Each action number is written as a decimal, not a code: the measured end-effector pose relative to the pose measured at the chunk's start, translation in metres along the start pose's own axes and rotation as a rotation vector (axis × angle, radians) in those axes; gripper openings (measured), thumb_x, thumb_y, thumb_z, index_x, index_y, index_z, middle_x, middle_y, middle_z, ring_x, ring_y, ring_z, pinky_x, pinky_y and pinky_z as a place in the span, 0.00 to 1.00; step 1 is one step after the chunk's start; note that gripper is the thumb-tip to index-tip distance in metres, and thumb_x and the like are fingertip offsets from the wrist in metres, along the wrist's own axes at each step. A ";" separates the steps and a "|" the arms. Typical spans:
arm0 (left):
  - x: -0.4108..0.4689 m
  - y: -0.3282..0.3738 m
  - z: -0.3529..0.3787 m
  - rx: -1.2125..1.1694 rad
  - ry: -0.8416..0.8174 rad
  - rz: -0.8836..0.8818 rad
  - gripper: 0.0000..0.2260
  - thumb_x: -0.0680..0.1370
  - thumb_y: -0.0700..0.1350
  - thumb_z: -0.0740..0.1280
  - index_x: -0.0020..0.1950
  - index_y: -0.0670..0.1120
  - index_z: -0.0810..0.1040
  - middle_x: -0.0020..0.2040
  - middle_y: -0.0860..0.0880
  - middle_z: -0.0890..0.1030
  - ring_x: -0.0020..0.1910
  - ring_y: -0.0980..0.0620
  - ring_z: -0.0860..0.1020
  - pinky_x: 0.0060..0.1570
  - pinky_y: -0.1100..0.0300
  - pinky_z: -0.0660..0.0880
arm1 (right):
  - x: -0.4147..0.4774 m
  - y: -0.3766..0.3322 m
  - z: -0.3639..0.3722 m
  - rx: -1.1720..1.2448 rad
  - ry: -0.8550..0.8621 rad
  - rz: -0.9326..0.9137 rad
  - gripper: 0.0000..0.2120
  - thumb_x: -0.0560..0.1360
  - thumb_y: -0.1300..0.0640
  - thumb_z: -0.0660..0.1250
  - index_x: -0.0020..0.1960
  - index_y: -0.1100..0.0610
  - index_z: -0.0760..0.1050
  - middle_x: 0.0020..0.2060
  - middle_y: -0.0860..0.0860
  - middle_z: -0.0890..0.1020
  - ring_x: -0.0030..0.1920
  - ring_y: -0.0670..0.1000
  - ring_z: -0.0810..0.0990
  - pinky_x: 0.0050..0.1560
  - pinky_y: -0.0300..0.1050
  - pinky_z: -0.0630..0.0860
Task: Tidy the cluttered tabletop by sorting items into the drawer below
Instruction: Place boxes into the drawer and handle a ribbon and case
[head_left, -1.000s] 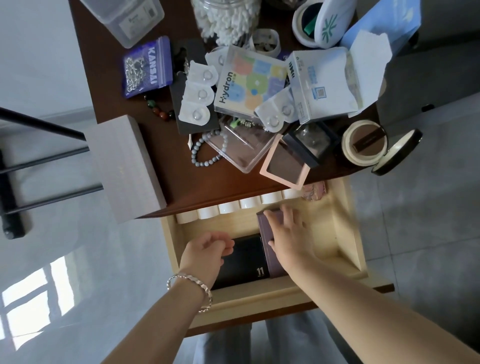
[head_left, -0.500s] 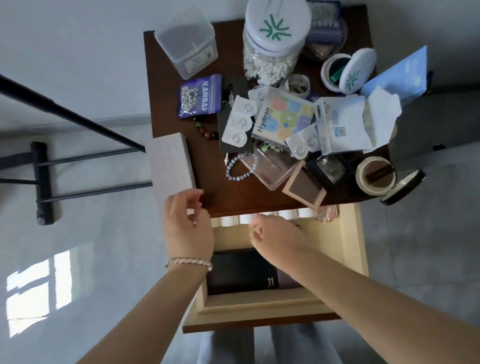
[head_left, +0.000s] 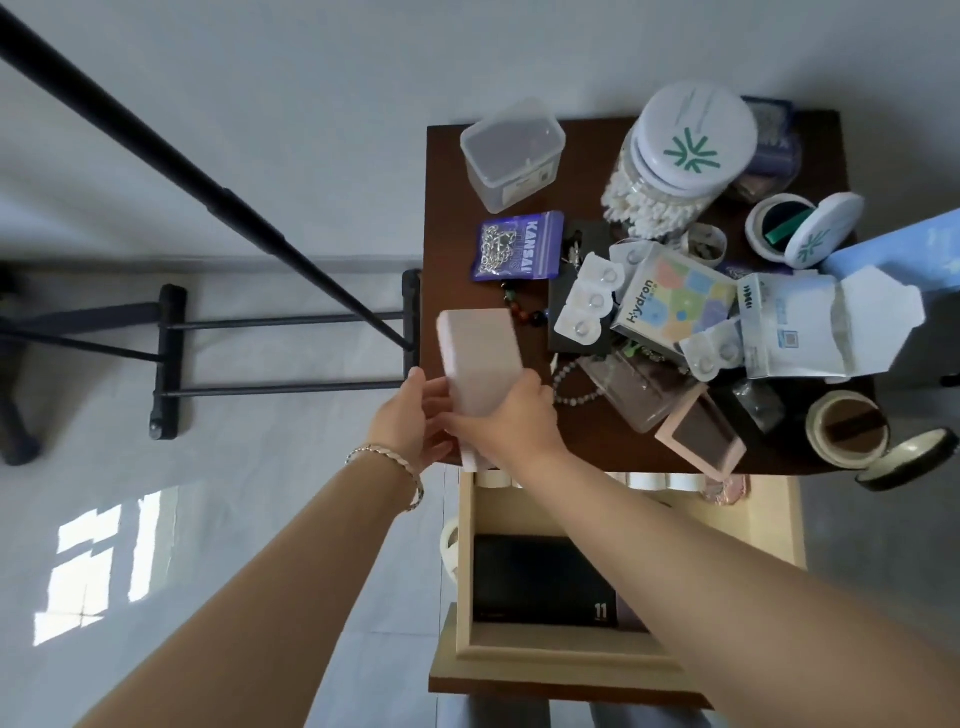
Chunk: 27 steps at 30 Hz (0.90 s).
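A black book (head_left: 540, 577) is being held in the open drawer (head_left: 571, 660). Just beyond, at the table's (head_left: 452, 208) near left corner, a pale box (head_left: 478, 353) is being gripped at its near end by both hands: the left hand (head_left: 410, 421) is being wrapped round its left side, the right hand (head_left: 509, 421) round its right. Farther off, a purple pouch (head_left: 519, 247), a clear tub (head_left: 511, 156) and a swab jar (head_left: 685, 150) are being borne by the table.

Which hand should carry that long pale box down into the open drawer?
Probably the right hand: it grips the pale box from above, and its forearm lies over the drawer. The left hand holds the box's far side, outside the drawer.
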<state>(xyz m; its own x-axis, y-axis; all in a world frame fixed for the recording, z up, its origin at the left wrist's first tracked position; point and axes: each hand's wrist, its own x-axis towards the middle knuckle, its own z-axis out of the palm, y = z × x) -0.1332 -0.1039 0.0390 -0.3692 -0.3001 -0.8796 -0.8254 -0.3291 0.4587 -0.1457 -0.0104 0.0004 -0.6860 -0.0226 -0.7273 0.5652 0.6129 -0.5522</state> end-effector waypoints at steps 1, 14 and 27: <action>-0.004 -0.002 -0.002 -0.009 -0.013 0.027 0.15 0.81 0.49 0.55 0.44 0.45 0.78 0.42 0.47 0.78 0.43 0.50 0.75 0.52 0.51 0.75 | -0.003 0.002 -0.001 0.053 0.010 0.017 0.43 0.62 0.43 0.76 0.67 0.57 0.58 0.61 0.54 0.67 0.62 0.55 0.69 0.58 0.50 0.74; -0.009 -0.023 0.002 -0.318 -0.208 0.124 0.18 0.79 0.54 0.56 0.65 0.48 0.72 0.55 0.41 0.80 0.53 0.43 0.79 0.48 0.47 0.78 | -0.065 -0.005 -0.059 0.163 -0.106 -0.258 0.25 0.66 0.50 0.73 0.57 0.41 0.63 0.51 0.41 0.73 0.51 0.39 0.74 0.46 0.32 0.74; 0.000 -0.020 -0.025 -0.303 -0.266 -0.026 0.12 0.74 0.49 0.63 0.54 0.45 0.75 0.49 0.40 0.81 0.43 0.43 0.81 0.39 0.49 0.77 | -0.046 0.004 -0.070 0.641 -0.326 0.235 0.09 0.76 0.60 0.58 0.55 0.53 0.69 0.43 0.49 0.71 0.43 0.45 0.69 0.47 0.43 0.66</action>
<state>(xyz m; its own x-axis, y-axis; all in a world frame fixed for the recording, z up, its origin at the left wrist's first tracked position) -0.1054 -0.1199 0.0330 -0.4799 -0.0593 -0.8753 -0.6873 -0.5947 0.4171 -0.1436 0.0482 0.0601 -0.4005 -0.2418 -0.8838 0.9040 0.0530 -0.4241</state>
